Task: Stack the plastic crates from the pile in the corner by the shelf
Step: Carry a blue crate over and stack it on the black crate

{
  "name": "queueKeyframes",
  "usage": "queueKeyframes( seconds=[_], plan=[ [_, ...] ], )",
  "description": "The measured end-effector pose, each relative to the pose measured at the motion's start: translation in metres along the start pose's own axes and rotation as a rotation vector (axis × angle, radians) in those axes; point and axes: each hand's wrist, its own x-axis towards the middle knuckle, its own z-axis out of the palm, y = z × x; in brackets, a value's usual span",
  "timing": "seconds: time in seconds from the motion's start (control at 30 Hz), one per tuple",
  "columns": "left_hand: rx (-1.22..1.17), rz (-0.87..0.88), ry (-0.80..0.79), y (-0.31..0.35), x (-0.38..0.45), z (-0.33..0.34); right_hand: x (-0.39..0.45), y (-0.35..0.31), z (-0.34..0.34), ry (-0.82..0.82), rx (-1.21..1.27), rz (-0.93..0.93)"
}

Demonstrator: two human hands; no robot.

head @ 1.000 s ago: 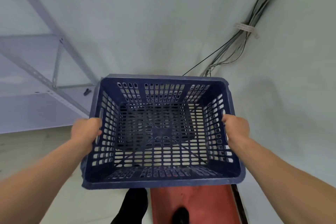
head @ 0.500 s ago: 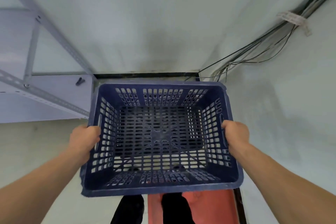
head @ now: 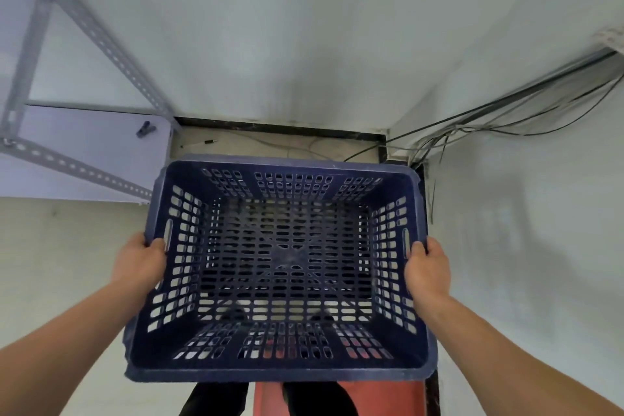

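Note:
A dark blue perforated plastic crate (head: pixel 283 267) fills the middle of the head view, held level and open side up above the floor. My left hand (head: pixel 140 258) grips its left rim by the handle slot. My right hand (head: pixel 427 263) grips the right rim the same way. The crate is empty inside. Beneath its near edge a red surface (head: pixel 371 398) shows, and my dark trouser legs (head: pixel 216 398) are partly hidden behind the crate.
A grey slotted-angle metal shelf (head: pixel 77 149) stands at the left. The bare floor corner (head: pixel 270 143) lies just beyond the crate, edged by a dark skirting. Loose cables (head: pixel 472 125) run down the right wall into the corner.
The view has tilted down and the crate has come lower, so the floor corner beyond it now shows. Both hands keep the same grip on the rims.

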Motion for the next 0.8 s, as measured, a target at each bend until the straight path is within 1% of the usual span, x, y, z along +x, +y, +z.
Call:
queueKeyframes(
  seconds=[0.1, 0.33, 0.47, 0.57, 0.7, 0.8],
  plan=[
    [-0.053, -0.045, -0.006, 0.001, 0.014, -0.003, 0.009, -0.012, -0.002, -0.031, 0.020, -0.008],
    [-0.141, -0.023, -0.087, 0.034, 0.020, -0.006, 0.030, -0.043, -0.004, -0.008, 0.017, -0.032],
    [-0.156, -0.017, -0.096, 0.035, 0.023, -0.003, 0.034, -0.035, -0.002, -0.022, 0.040, -0.033],
    [-0.147, -0.007, -0.097, 0.031, 0.021, -0.006, 0.031, -0.023, 0.000, -0.037, 0.088, 0.000],
    [-0.145, 0.027, -0.075, 0.031, 0.017, -0.010, 0.028, -0.019, -0.001, 0.001, 0.175, 0.036],
    [-0.138, 0.036, -0.064, 0.032, 0.021, -0.014, 0.026, -0.021, 0.002, 0.004, 0.217, 0.016]
  ],
)
